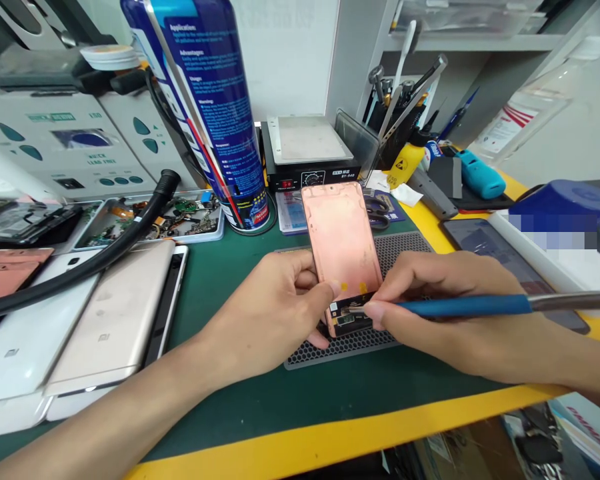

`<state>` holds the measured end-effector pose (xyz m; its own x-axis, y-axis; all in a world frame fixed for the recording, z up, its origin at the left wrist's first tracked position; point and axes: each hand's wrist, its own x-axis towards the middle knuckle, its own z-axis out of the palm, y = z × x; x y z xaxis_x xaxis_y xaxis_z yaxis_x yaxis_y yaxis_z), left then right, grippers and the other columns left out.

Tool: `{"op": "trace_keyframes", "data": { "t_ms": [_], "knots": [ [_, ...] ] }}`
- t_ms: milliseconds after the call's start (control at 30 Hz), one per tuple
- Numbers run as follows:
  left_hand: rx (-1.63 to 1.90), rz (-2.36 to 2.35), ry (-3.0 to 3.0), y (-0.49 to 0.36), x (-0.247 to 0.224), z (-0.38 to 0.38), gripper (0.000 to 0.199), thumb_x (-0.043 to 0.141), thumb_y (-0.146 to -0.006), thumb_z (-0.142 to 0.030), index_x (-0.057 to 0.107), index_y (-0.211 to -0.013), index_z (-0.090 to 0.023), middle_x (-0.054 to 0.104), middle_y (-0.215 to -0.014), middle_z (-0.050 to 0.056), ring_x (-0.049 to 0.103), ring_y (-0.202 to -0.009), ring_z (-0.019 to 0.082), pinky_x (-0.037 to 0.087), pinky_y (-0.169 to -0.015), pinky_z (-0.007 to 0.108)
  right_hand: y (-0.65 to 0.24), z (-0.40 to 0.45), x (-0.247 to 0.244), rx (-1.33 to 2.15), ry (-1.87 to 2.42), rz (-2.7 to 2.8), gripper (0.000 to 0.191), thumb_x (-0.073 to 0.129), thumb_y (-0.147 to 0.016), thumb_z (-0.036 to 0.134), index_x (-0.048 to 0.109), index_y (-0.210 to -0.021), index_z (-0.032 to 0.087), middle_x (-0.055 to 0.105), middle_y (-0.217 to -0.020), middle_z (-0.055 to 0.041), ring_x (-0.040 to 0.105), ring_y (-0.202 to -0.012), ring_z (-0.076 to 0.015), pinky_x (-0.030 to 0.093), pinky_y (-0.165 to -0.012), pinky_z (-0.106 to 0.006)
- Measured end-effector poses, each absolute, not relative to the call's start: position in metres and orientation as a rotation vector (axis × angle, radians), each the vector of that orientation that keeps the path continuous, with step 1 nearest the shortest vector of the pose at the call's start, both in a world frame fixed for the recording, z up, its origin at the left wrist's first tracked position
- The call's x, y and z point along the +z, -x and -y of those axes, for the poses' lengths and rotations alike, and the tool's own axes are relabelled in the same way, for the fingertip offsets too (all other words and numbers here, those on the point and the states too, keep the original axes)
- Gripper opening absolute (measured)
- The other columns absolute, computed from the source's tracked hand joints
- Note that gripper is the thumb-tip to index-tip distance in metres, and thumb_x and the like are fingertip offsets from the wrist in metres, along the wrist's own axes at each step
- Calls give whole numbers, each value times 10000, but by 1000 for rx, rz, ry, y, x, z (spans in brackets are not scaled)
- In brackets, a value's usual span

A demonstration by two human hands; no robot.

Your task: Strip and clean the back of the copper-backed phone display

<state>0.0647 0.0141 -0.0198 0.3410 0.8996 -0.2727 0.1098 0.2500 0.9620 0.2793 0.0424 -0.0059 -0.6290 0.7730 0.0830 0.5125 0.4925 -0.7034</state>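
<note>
My left hand (275, 310) is closed around the lower left edge of a phone screen assembly (343, 233), its copper-coloured back tilted up toward me. A black strip with a small circuit (345, 321) runs across its lower end. Between thumb and fingers, my right hand (430, 300) pinches a slim metal-ended tool with a blue handle (465, 306). The tool's tip lies at the black strip; whether it touches is hard to tell. Under the phone part lies a grey perforated mat (405, 248).
A blue spray can (205, 113) stands behind my left hand. A heating plate (310, 143) sits at the back. Phones (113, 313) and a black hose (80, 277) lie on the left. To the right are a yellow bottle (407, 160) and a dark phone (510, 260).
</note>
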Motion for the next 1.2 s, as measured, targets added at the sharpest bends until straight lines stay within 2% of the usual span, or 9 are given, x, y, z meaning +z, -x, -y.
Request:
{"op": "trace_keyframes", "data": {
  "t_ms": [233,400,567,633,833,1033,1100,1200],
  "knots": [
    [713,-1119,-1184,-67,-18,-15,212,567,-893,-126,729,-1013,-191,696,-782,-10,646,-666,132,620,-556,232,-282,-42,-9,946,1072,2380,240,663,-888,259,572,-668,221,562,-555,63,462,-449,-68,329,-400,-193],
    [712,-1110,-1185,-65,-18,-14,218,556,-893,-121,723,-1015,-192,688,-780,-17,641,-671,127,620,-563,227,-281,-41,-8,1019,1108,2256,176,718,-880,283,637,-735,225,695,-668,38,610,-543,-92,433,-478,-183],
    [695,-1129,-1191,-65,-17,-14,219,559,-889,-122,723,-1015,-192,690,-776,-14,645,-675,133,618,-561,230,-281,-41,-9,982,1101,2362,222,687,-880,277,623,-676,216,603,-565,47,483,-457,-79,313,-403,-204],
    [693,-1125,-1193,-66,-17,-14,215,558,-892,-120,721,-1016,-185,691,-771,-11,650,-675,134,618,-563,229,-282,-41,-9,1015,1083,2379,230,673,-882,260,609,-666,213,576,-553,52,451,-450,-73,302,-396,-199],
    [707,-1118,-1202,-66,-16,-14,189,566,-905,-132,717,-1009,-175,671,-767,-18,629,-662,121,620,-561,226,-279,-42,-8,1108,1165,2233,184,715,-872,291,640,-721,215,671,-646,33,565,-527,-92,391,-452,-192],
    [741,-1085,-1171,-64,-20,-14,185,571,-942,-185,709,-1063,-154,692,-814,18,651,-688,137,629,-576,247,-283,-44,-5,1278,1103,2172,230,767,-844,272,636,-666,208,647,-580,32,512,-445,-78,343,-400,-204],
    [764,-1060,-1111,-62,-21,-15,199,593,-957,-237,696,-1095,-138,700,-834,37,674,-708,151,638,-594,265,-285,-47,-2,1306,1100,1914,208,766,-873,325,656,-735,215,704,-631,17,529,-407,-79,368,-391,-220],
    [798,-1033,-1037,-58,-22,-15,293,624,-964,-309,665,-1186,-122,730,-943,88,699,-761,174,637,-615,271,-287,-55,1,1120,1111,1543,206,660,-965,441,708,-943,242,767,-789,-23,557,-415,-92,376,-396,-255]
  ]
}}
